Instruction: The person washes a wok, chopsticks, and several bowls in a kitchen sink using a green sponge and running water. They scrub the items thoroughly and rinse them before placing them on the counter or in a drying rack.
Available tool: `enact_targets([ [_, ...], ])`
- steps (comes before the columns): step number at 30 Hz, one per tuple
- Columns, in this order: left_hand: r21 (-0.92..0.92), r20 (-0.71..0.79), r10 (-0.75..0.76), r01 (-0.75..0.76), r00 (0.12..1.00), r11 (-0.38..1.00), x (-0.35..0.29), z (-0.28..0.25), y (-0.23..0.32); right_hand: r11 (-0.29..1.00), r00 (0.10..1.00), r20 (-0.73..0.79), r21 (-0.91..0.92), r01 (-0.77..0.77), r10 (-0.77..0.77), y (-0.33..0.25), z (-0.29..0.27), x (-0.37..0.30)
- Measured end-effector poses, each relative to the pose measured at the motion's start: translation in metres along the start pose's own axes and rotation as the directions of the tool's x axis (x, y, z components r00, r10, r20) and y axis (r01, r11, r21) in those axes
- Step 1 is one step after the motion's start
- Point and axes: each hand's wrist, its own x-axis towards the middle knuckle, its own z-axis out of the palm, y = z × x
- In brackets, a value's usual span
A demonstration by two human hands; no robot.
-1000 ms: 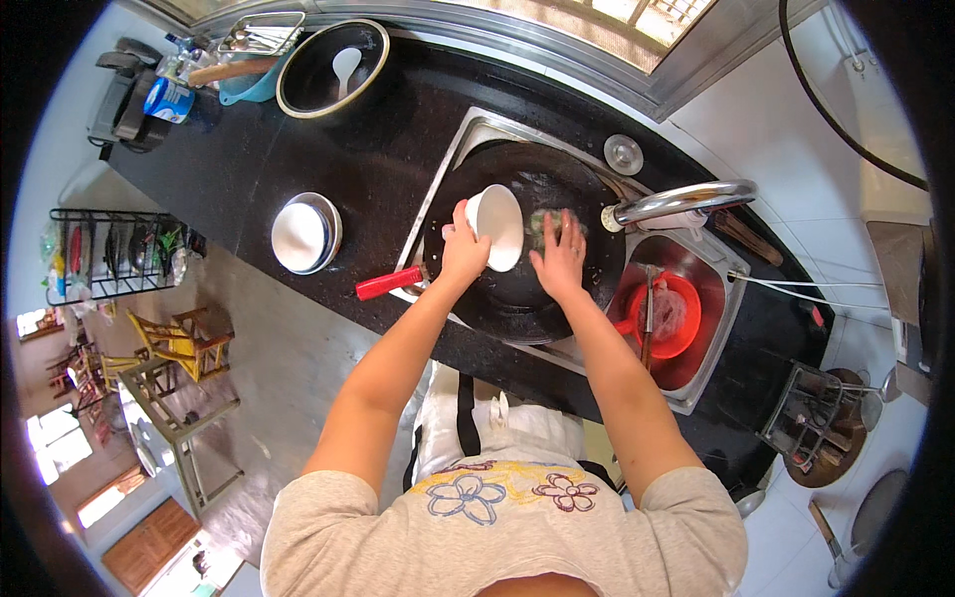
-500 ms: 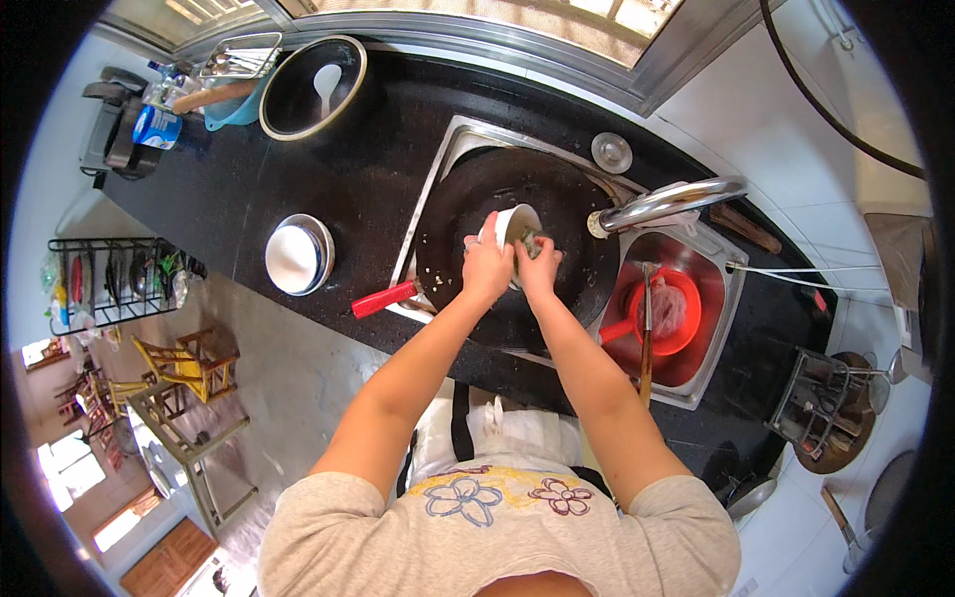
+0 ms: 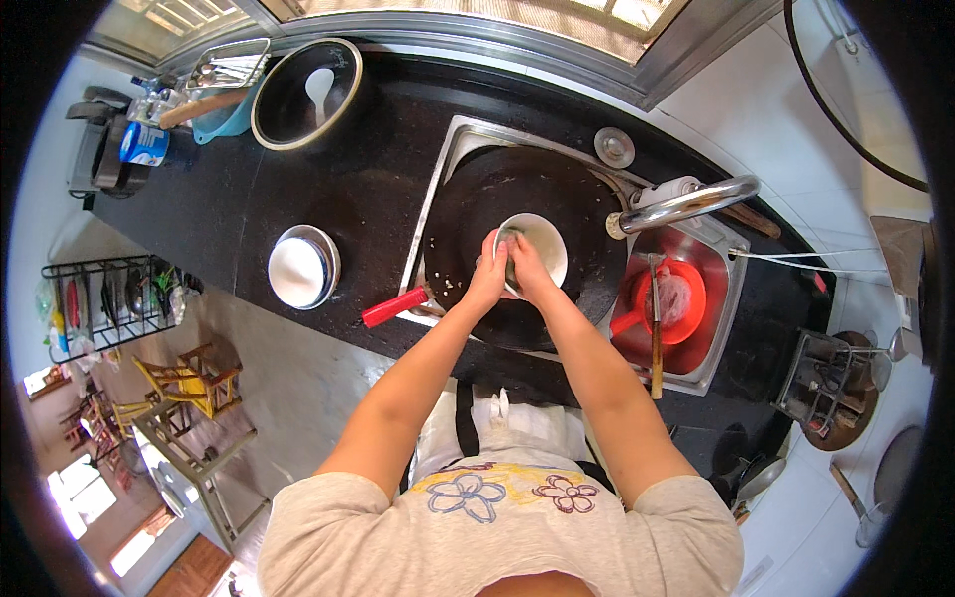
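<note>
Over the large dark wok (image 3: pixel 468 189), which rests in the left sink basin, I hold a white bowl (image 3: pixel 547 239) tilted, its inside showing. My left hand (image 3: pixel 485 277) is closed on the bowl's left rim. My right hand (image 3: pixel 530 269) reaches in at the same rim, fingers bent around a greenish cloth or pad that is mostly hidden between the hands. The wok's red handle (image 3: pixel 395 306) sticks out to the left over the counter. Small pale bits cling to the wok's wall near that handle.
A curved metal faucet (image 3: pixel 686 207) stands at the right of the wok. The right basin (image 3: pixel 686 378) holds a red plastic dipper (image 3: pixel 686 323) with a wooden-handled tool (image 3: pixel 656 343) across it. White stacked bowls (image 3: pixel 296 271) sit left. A dark basin (image 3: pixel 284 99) stands behind them.
The bowl has turned so its opening faces up and right more. My right hand has moved left toward my left hand at the rim, and the greenish cloth or pad is now mostly covered.
</note>
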Motion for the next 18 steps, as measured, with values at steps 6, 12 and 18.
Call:
enact_targets([
  [6, 0.125, 0.106, 0.103, -0.116, 0.989, 0.985, 0.014, -0.019, 0.007, 0.635, 0.972, 0.171, -0.736, 0.235, -0.162, -0.008, 0.003, -0.024],
  [12, 0.476, 0.186, 0.043, -0.128, 0.982, 0.87, 0.016, -0.029, 0.038, -0.265, 0.938, 0.194, -0.957, 0.117, -0.286, -0.009, -0.01, -0.025],
  [18, 0.694, 0.04, 0.164, -0.146, 0.986, 0.705, 0.017, -0.024, 0.072, -0.185, 0.988, -0.101, -0.975, -0.121, -0.114, -0.027, -0.014, -0.022],
])
